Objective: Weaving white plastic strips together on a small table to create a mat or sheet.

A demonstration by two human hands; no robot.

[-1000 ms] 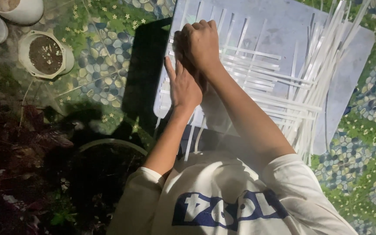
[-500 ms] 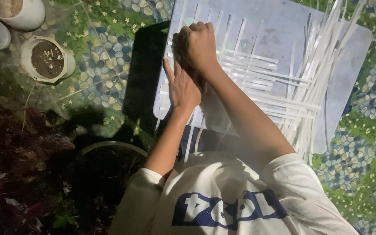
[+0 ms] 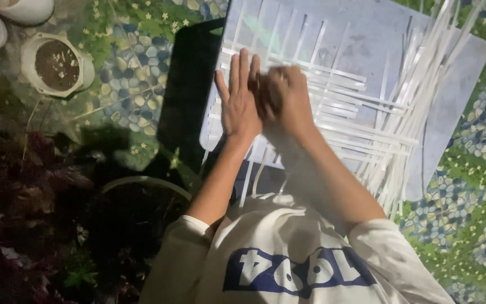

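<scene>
**Both hands on the woven strips**

The left hand (image 3: 238,104) lies flat, fingers straight and together, pressing down on the near-left part of the white strips (image 3: 333,107). The right hand (image 3: 285,98) sits just beside it, touching or nearly touching its edge; it is blurred, its fingers curled down toward the strips, and I cannot tell whether it pinches one or only pushes on them.

The strips lie on a pale grey board (image 3: 451,101) that rests on the floor (image 3: 468,186), a surface patterned with blue pebbles and green leaves. Under the hands the strips cross one another, some running away from the person and others across, forming an open lattice. To the right a loose bundle (image 3: 417,95) of long strips slants over the board from its far right corner down toward the person's right sleeve (image 3: 400,253), overlapping the crosswise strips. A few strip ends hang over the board's near edge by the left forearm.

A dark shadow falls on the floor just left of the board. Further left, near the top corner, stands a small white pot (image 3: 57,65) filled with dark soil, well apart from the hands. Dark reddish plants (image 3: 23,197) fill the lower left. The person wears a white shirt (image 3: 288,264) with a blue print.
</scene>
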